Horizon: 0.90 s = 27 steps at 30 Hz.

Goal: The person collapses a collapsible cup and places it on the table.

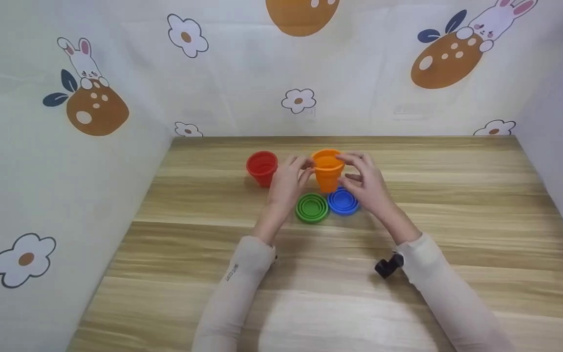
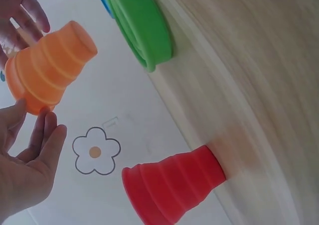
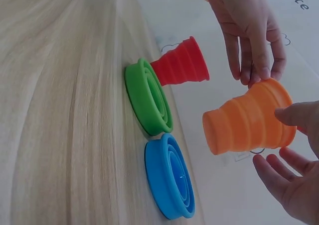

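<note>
An orange collapsible cup (image 1: 328, 175), fully extended, is held upright above the table between both hands. My left hand (image 1: 289, 181) pinches its rim from the left, thumb and fingertips at the edge. From the right, my right hand (image 1: 367, 183) grips the upper part, with the thumb (image 3: 294, 114) on the cup's side and the other fingers spread. Below the orange cup lie a green collapsed cup (image 1: 312, 208) and a blue collapsed cup (image 1: 343, 201), side by side. Just left of my left hand stands a red collapsible cup (image 1: 262, 168), extended and partly hidden by that hand.
A wood-grain table (image 1: 188, 254) carries the cups. Patterned white sheeting (image 1: 232, 78) rises behind it and at the sides. A small black object (image 1: 388, 266) shows beside the right sleeve cuff.
</note>
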Motion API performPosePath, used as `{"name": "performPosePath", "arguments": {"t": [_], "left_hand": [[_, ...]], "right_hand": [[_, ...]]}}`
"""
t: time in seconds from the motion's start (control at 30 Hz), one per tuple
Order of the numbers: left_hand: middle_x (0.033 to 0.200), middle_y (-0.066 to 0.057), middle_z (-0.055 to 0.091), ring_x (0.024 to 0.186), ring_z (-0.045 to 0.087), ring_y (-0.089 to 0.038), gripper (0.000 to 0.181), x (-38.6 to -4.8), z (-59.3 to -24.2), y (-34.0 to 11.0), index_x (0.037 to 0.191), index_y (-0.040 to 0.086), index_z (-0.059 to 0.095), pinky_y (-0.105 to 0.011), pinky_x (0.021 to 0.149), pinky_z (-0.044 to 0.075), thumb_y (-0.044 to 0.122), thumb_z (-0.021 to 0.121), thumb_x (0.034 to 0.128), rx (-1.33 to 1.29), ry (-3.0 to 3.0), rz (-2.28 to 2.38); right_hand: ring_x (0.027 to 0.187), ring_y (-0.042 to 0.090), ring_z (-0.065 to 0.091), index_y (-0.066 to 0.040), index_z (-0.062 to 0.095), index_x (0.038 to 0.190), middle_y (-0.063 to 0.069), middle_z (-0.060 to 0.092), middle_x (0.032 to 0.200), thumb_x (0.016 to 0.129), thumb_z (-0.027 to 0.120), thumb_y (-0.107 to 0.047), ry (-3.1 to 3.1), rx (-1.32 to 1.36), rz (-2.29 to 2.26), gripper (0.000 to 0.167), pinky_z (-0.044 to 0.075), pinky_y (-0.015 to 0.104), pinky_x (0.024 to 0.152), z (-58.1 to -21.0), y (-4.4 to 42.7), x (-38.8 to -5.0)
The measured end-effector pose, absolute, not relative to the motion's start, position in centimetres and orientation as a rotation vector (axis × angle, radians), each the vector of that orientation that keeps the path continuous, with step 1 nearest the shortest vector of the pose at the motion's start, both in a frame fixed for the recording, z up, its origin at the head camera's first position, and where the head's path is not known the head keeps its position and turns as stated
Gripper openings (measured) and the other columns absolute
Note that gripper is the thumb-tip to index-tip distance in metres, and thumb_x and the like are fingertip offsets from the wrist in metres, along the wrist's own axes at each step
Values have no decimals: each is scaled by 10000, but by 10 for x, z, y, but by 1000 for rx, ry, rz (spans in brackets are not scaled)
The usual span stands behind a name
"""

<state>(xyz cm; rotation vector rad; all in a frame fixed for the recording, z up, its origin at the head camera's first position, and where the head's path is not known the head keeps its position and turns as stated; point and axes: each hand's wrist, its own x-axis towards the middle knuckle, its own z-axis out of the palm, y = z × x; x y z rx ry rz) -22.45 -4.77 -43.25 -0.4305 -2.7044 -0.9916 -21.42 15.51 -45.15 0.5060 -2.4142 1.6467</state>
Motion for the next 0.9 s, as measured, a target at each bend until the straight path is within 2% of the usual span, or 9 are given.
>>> {"name": "performPosePath", "arguments": {"t": [0.13,0.23,0.33,0.43,0.57,0.63,0.7,0.8,0.9], "left_hand": [[1127,-23,663,1083,657,-169,210,-221,-429,-48,1140,153,678,-262,1010,535,260,628,966,-457,-2733,-988],[1134,-20,670,1084,657,-164,212,-219,-428,-48,1145,153,674,-268,1013,532,263,618,973,-473,-2746,-986],[1132,-14,664,1059,653,-159,204,-217,-427,-49,1149,162,666,-270,982,546,268,607,984,-485,-2769,-966],[1138,-30,583,976,628,-181,207,-214,-426,-51,1182,187,644,-273,887,570,260,617,990,-510,-2801,-970],[1254,-54,471,1074,568,-214,265,-213,-425,-54,1213,197,606,-311,950,550,210,658,953,-650,-2818,-952],[1319,-53,504,1176,551,-230,296,-213,-424,-56,1227,176,592,-350,1048,509,189,666,941,-760,-2815,-931],[1331,-50,566,1216,551,-231,306,-213,-424,-57,1231,149,587,-377,1094,477,185,673,939,-856,-2814,-947],[1223,-48,656,1153,590,-207,290,-214,-424,-59,1218,118,578,-382,1086,487,174,668,948,-936,-2825,-1041],[1172,-46,671,1100,601,-190,264,-214,-425,-59,1182,116,578,-393,1055,513,170,675,942,-948,-2826,-1130]], "right_hand": [[1301,361,500,-21,681,1137,199,446,1395,915,698,-65,-2426,528,1521,228,511,508,1049,-452,157,-213],[1306,357,499,-2,679,1070,197,519,1361,909,709,-81,-2412,585,1465,181,460,513,1103,-452,159,-212],[1326,359,514,3,665,1076,182,613,1286,915,699,-99,-2400,658,1466,193,397,521,1153,-451,160,-211],[1347,368,514,22,644,1091,189,658,1213,924,680,-94,-2391,717,1529,207,371,536,1170,-450,162,-209],[1339,377,523,48,611,1093,217,647,1232,937,652,-66,-2403,747,1629,198,376,548,1165,-451,164,-206],[1328,373,532,57,599,1096,221,638,1264,950,635,-64,-2423,759,1679,193,378,541,1165,-451,166,-205],[1313,360,546,53,593,1109,211,635,1281,961,625,-71,-2445,779,1719,196,384,522,1165,-450,168,-203],[1288,348,566,46,596,1139,197,642,1273,960,635,-77,-2471,814,1745,221,396,486,1161,-449,172,-202],[1260,332,593,31,605,1170,174,659,1252,946,659,-82,-2486,838,1731,256,421,458,1140,-449,175,-201]]}}
